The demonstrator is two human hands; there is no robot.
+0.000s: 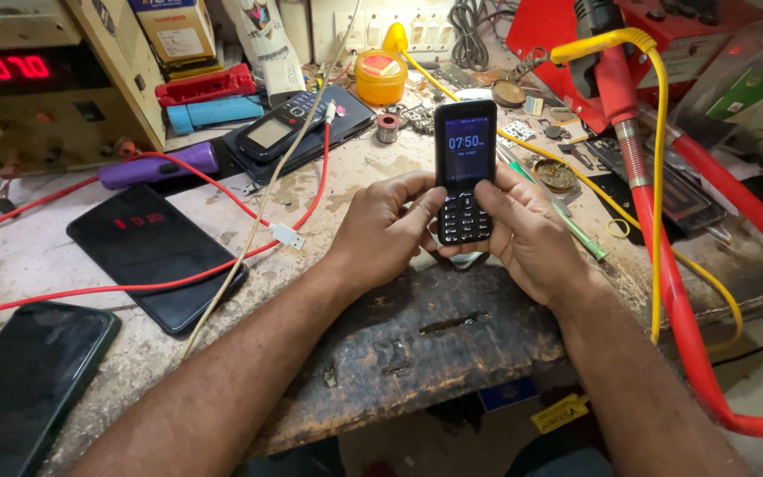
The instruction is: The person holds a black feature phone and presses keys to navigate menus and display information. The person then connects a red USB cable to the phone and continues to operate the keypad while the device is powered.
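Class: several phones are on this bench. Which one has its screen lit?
The black keypad phone held upright in both hands; the two smartphones and the other keypad phone lie flat, unlit.

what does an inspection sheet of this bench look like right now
surface: workbench, worn, stained, dark patch at the front edge
job's things: black keypad phone, upright, screen lit
clutter: two black smartphones lying flat, second keypad phone, purple tool, yellow tin, solder spool
grippers: left hand and right hand both grip the keypad phone's lower half
cables: red lead, white cable with loose plug, yellow cable, red hose
surroundings: power supply with red digits, red machine
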